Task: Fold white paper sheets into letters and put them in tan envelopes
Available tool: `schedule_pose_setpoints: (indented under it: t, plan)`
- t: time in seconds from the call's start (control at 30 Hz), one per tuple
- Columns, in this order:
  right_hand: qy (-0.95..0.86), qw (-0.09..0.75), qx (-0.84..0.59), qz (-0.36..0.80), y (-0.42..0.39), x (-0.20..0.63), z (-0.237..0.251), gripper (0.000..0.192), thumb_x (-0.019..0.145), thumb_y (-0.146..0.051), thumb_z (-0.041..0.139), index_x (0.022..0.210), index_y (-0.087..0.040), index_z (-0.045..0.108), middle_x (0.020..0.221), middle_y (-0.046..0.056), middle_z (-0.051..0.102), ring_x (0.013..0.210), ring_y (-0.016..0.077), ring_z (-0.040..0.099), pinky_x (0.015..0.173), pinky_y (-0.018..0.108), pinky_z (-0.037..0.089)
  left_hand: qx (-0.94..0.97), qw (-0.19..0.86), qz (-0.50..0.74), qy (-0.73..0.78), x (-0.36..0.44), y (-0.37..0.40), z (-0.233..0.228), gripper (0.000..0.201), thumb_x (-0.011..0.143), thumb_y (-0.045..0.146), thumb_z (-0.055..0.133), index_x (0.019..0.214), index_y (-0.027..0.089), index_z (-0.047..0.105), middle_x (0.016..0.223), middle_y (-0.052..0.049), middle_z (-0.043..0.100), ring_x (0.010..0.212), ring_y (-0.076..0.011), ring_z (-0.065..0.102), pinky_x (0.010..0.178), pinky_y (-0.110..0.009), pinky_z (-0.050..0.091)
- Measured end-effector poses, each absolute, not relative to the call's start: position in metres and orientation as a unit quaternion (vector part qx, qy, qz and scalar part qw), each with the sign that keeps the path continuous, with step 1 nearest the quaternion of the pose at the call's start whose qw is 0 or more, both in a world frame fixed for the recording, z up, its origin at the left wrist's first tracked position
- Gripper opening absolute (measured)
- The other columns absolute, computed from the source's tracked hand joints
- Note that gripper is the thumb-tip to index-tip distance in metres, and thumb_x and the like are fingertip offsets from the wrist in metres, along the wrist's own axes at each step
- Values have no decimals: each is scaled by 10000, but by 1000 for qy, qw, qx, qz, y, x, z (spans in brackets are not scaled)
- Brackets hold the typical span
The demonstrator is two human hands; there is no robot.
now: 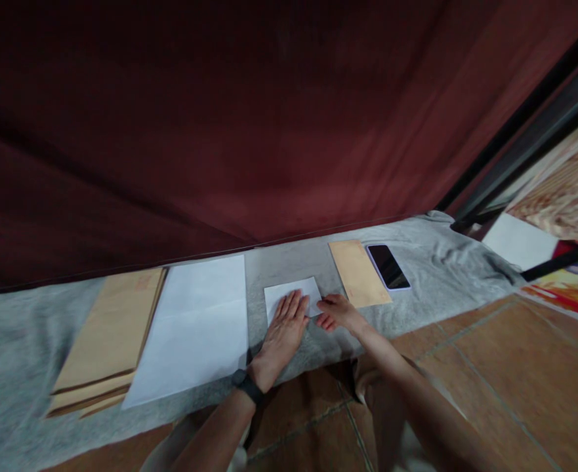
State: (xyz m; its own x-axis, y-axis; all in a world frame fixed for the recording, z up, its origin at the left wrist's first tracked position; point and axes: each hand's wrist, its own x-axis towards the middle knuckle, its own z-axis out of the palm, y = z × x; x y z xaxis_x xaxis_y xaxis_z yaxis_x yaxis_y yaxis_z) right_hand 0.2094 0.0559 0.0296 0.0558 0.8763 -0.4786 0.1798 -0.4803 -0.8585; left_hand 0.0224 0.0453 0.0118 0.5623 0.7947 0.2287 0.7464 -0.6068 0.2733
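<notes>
Head view: left hand (285, 329) lies flat, fingers spread, pressing down on a small folded white sheet (292, 296) on the grey-clothed surface (18, 354). Right hand (336, 313) pinches the sheet's right edge, grip lightly closed on the paper. Looks folded already, not yet in an envelope. One brown envelope (358, 273) lies just right, beside a dark phone (388, 267); blank sheets (195, 328) and an envelope stack (109, 337) wait at left. No writing legible.

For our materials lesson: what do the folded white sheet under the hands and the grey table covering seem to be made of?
Folded white sheet: likely matte paper, thin and flat with sharp edges. Grey table covering: seemingly soft cloth, dull and heathered, rumpling into wrinkles at the far end.
</notes>
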Motion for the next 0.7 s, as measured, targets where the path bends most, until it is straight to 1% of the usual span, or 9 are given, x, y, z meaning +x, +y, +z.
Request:
schedule_pose_setpoints:
  t: [0.07, 0.13, 0.2, 0.27, 0.33, 0.4, 0.43, 0.53, 0.7]
  plan:
    - [-424, 279, -672, 540, 54, 213, 33, 263, 897, -314, 630, 664, -198, 594, 476, 4, 614, 466, 171, 607, 499, 265, 509, 883, 74, 161, 435, 23, 46, 13, 455, 1000, 229, 394, 1444, 153, 453, 1556, -160, 425, 1473, -267, 338, 1196, -500, 330]
    - [-456, 259, -702, 481, 51, 216, 39, 231, 916, -289, 608, 705, -197, 620, 541, 26, 644, 580, 190, 662, 581, 268, 521, 882, 77, 158, 437, 23, 46, 14, 456, 1001, 220, 378, 1444, 147, 453, 1561, -162, 417, 1475, -266, 333, 1199, -499, 323]
    - [-527, 246, -732, 354, 49, 214, 45, 168, 947, -268, 565, 839, -187, 664, 704, 73, 709, 770, 221, 708, 715, 295, 534, 881, 82, 160, 438, 23, 46, 16, 463, 1002, 212, 357, 1450, 133, 445, 1564, -169, 408, 1480, -264, 322, 1202, -499, 317]
    - [-621, 239, -711, 225, 47, 207, 48, 220, 994, -257, 477, 1024, -165, 674, 934, 122, 741, 954, 237, 702, 854, 329, 526, 879, 82, 168, 439, 24, 45, 15, 479, 1004, 219, 342, 1465, 114, 422, 1568, -182, 396, 1488, -259, 304, 1204, -495, 313]
    - [-704, 251, -639, 182, 46, 195, 46, 328, 1034, -264, 382, 1210, -143, 631, 1184, 139, 704, 1132, 222, 649, 987, 339, 492, 875, 74, 178, 444, 25, 45, 13, 509, 1002, 229, 338, 1492, 99, 378, 1574, -195, 378, 1497, -259, 283, 1204, -500, 313]
    - [-760, 256, -574, 167, 46, 183, 39, 424, 1053, -308, 343, 1386, -122, 529, 1419, 135, 578, 1337, 205, 510, 1124, 349, 404, 874, 59, 181, 447, 26, 45, 8, 543, 990, 212, 339, 1522, 102, 327, 1587, -193, 353, 1506, -263, 254, 1209, -516, 299]
    - [-777, 246, -558, 156, 47, 177, 35, 467, 1057, -338, 336, 1443, -116, 477, 1489, 130, 513, 1400, 205, 441, 1171, 365, 352, 873, 51, 180, 450, 28, 45, 5, 561, 981, 196, 340, 1534, 111, 306, 1595, -186, 340, 1511, -264, 240, 1214, -522, 287]
    - [-790, 212, -562, 124, 48, 167, 22, 536, 1064, -389, 303, 1523, -122, 375, 1570, 108, 408, 1468, 201, 336, 1220, 400, 274, 863, 30, 169, 475, 32, 49, -3, 599, 963, 172, 347, 1555, 125, 269, 1612, -161, 317, 1517, -261, 213, 1229, -516, 258]
    - [-775, 175, -602, 77, 52, 165, 13, 550, 1072, -390, 245, 1530, -110, 368, 1578, 114, 379, 1487, 212, 296, 1225, 423, 238, 838, 7, 115, 533, 40, 58, -6, 581, 981, 195, 298, 1554, 101, 276, 1612, -146, 320, 1518, -237, 217, 1244, -471, 237]
